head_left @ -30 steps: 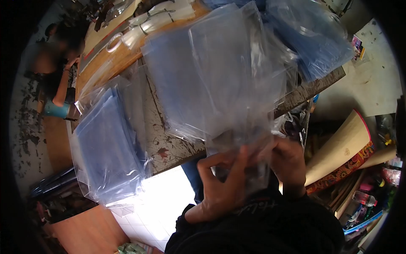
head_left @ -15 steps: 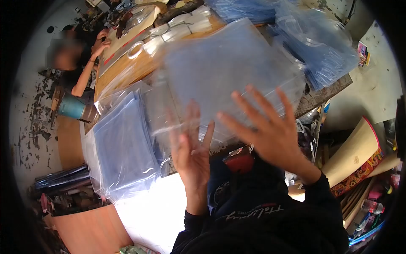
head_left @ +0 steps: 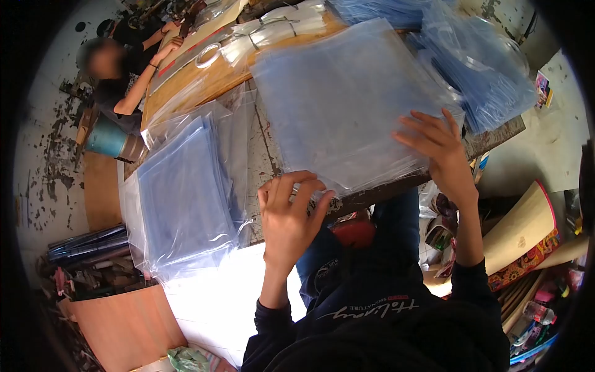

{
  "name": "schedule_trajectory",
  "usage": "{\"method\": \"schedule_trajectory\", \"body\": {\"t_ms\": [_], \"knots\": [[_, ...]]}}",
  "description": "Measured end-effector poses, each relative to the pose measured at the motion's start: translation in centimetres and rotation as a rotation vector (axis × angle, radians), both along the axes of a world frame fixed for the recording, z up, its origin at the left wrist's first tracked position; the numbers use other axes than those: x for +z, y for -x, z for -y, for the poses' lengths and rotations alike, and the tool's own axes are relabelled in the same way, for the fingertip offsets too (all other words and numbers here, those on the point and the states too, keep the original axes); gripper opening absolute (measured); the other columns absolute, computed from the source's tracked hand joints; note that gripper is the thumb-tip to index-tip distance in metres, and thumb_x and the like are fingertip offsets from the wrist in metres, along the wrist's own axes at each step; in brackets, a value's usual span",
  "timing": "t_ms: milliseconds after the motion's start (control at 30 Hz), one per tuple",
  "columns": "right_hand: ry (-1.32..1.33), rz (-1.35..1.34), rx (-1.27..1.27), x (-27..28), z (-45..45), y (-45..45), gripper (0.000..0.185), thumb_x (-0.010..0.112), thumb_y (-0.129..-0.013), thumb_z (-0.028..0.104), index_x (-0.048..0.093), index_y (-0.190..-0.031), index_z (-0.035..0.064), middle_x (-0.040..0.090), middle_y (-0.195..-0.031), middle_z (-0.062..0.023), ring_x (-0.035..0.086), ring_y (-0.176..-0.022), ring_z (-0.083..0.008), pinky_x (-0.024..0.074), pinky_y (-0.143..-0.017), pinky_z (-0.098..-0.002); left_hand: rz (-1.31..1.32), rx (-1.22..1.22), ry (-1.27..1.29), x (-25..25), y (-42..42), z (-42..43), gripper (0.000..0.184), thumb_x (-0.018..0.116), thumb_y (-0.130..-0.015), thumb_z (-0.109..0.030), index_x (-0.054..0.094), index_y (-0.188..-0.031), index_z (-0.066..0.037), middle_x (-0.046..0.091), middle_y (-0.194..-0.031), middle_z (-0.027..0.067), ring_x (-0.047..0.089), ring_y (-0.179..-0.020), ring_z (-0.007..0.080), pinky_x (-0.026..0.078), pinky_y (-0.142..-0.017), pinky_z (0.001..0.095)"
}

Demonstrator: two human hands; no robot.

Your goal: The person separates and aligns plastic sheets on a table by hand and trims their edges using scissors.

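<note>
A stack of clear bluish plastic sheets point(head_left: 347, 105) lies on the table in front of me, its near edge by the table's front edge. My left hand point(head_left: 290, 208) is at the near left corner of this stack, fingers bent and apart, the thumb pointing right. Whether its fingertips press on the sheets I cannot tell. Over the right side of the stack is my right hand point(head_left: 437, 149), fingers spread and slightly blurred, close to or touching the top sheet. To the left lies a second pile of bluish sheets point(head_left: 183, 180) inside looser clear plastic.
More bluish plastic point(head_left: 477, 68) is heaped at the back right. White tied bundles point(head_left: 273, 34) and a tape roll point(head_left: 208, 56) lie at the back. Another person's arm point(head_left: 142, 84) rests on the far left table edge. A rolled mat point(head_left: 520, 229) stands at the right.
Both hands were raised and blurred above the near edge; now they are lower, the left at the near corner, the right farther right. The stack has come to lie flatter and squarer.
</note>
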State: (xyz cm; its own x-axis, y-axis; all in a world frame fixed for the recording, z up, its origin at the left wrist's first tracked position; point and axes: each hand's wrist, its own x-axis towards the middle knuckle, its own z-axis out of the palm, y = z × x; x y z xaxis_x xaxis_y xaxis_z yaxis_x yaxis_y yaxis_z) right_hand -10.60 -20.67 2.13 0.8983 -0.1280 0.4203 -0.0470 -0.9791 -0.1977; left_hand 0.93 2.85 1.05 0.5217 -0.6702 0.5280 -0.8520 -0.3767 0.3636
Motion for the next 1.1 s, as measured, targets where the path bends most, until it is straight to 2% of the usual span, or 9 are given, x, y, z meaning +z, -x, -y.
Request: {"method": "schedule_trajectory", "body": {"t_ms": [200,400,533,600,633,700,833,967,1100], "knots": [[0.002,-0.074,0.044,1.3,1.3,0.0,0.052,0.049,-0.063,-0.011,0.06,-0.107,0.0153,0.057,-0.115,-0.0037,0.049,-0.111,-0.0239,0.0234,-0.103,-0.0534,0.199,0.005,-0.067,0.6,-0.3,1.2,0.025,0.073,-0.065,-0.027,0.062,-0.08,-0.011,0.051,-0.087,-0.0005,0.05,-0.081,0.0173,0.033,-0.075,0.0392],[0.075,-0.142,0.208,1.9,-0.5,-0.3,0.05,0.062,-0.063,0.004,0.056,-0.111,0.0142,0.056,-0.113,-0.0086,0.051,-0.108,-0.0242,0.0282,-0.1,-0.0513,0.288,0.034,-0.106,0.6,-0.3,1.9,0.028,0.078,-0.059,-0.03,0.065,-0.078,-0.013,0.047,-0.084,-0.0006,0.048,-0.08,0.017,0.03,-0.074,0.0376],[0.03,-0.173,0.253,0.8,-1.9,-1.9,0.053,0.058,-0.065,0.0,0.053,-0.116,0.0158,0.052,-0.121,-0.0068,0.048,-0.113,-0.0231,0.0274,-0.103,-0.0483,0.346,0.056,-0.037,-0.1,-0.7,2.4,0.028,0.078,-0.058,-0.03,0.064,-0.077,-0.014,0.047,-0.084,-0.0011,0.048,-0.079,0.0166,0.03,-0.075,0.0373],[0.24,-0.091,0.252,0.2,-1.7,-3.0,0.054,0.058,-0.068,0.001,0.051,-0.12,0.0158,0.054,-0.118,-0.0055,0.054,-0.104,-0.0218,0.0418,-0.092,-0.0394,0.39,0.116,0.028,-0.3,-1.0,2.3,0.026,0.074,-0.064,-0.03,0.059,-0.076,-0.013,0.048,-0.083,-0.002,0.048,-0.078,0.015,0.031,-0.072,0.0385],[0.239,-0.09,0.259,0.4,-1.6,-3.5,0.054,0.058,-0.068,0.001,0.051,-0.12,0.0158,0.054,-0.118,-0.0055,0.054,-0.104,-0.0218,0.0418,-0.092,-0.0394,0.39,0.122,0.025,-0.2,-1.0,2.0,0.026,0.074,-0.064,-0.03,0.059,-0.076,-0.013,0.048,-0.083,-0.002,0.048,-0.078,0.015,0.031,-0.072,0.0385],[0.197,0.077,0.192,1.5,-1.4,-4.2,0.055,0.054,-0.071,-0.003,0.049,-0.122,0.0159,0.056,-0.113,-0.0036,0.059,-0.091,-0.0204,0.0502,-0.077,-0.0318,0.178,0.124,0.083,0.2,-1.4,1.2,0.031,0.076,-0.061,-0.032,0.06,-0.079,-0.013,0.051,-0.086,-0.0018,0.051,-0.082,0.0156,0.032,-0.077,0.0378],[0.644,0.209,-0.071,3.5,-1.3,-4.0,0.051,0.053,-0.074,0.001,0.05,-0.123,0.0161,0.057,-0.111,-0.0044,0.061,-0.084,-0.0204,0.052,-0.068,-0.0285,0.005,-0.104,-0.109,0.5,-2.7,-0.7,0.035,0.075,-0.061,-0.036,0.063,-0.085,-0.013,0.057,-0.092,-0.0024,0.054,-0.09,0.0157,0.029,-0.088,0.0358],[0.562,0.141,0.259,2.2,-2.6,-4.0,0.042,0.057,-0.074,0.012,0.054,-0.115,0.0203,0.051,-0.119,-0.0074,0.06,-0.091,-0.019,0.0528,-0.064,-0.0254,0.067,-0.148,-0.081,0.3,-3.2,-0.6,0.026,0.073,-0.065,-0.03,0.064,-0.082,-0.012,0.058,-0.087,-0.003,0.055,-0.083,0.0142,0.03,-0.086,0.0351],[0.458,0.126,0.353,0.5,-3.6,-4.2,0.032,0.06,-0.074,0.017,0.058,-0.105,0.0205,0.05,-0.121,-0.008,0.06,-0.089,-0.0189,0.0526,-0.059,-0.024,0.099,-0.116,0.027,0.8,-3.1,0.7,0.017,0.072,-0.066,-0.018,0.063,-0.078,-0.01,0.059,-0.085,-0.0014,0.056,-0.078,0.0148,0.034,-0.082,0.0317]]}}
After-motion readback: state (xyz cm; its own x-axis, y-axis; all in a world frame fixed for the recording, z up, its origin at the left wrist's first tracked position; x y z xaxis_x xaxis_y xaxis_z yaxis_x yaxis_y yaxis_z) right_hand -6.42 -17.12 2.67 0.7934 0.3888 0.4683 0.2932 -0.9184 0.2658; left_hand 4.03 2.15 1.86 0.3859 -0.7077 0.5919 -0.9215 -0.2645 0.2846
